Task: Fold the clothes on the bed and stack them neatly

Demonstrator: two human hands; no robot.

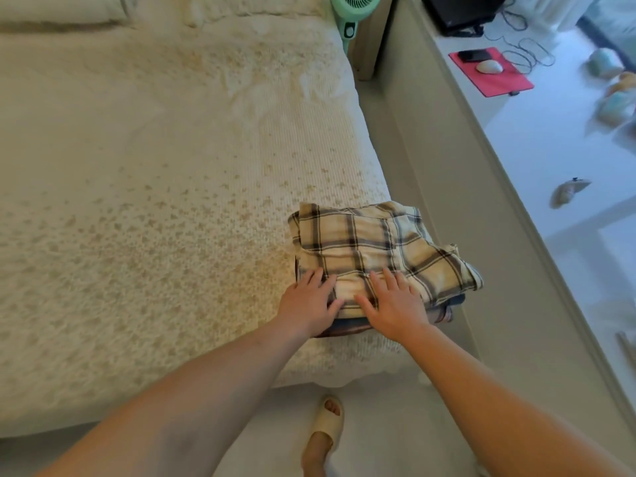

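A folded cream plaid shirt (375, 246) with dark checks lies on top of a small stack at the near right corner of the bed (144, 201). Darker folded clothes (347, 327) show under its near edge. My left hand (308, 302) lies flat on the stack's near left corner, fingers spread, thumb on the plaid cloth. My right hand (395, 304) presses flat on the shirt's near edge, fingers straight. One shirt corner (468, 273) hangs past the bed's right edge.
The bed's floral cream cover stretches left and away, with a pillow (58, 8) at the far end. A green fan (351, 15) stands beyond the bed. A white desk (537, 132) on the right holds a red mouse pad (492, 72), mouse and cables. My slippered foot (327, 428) is below.
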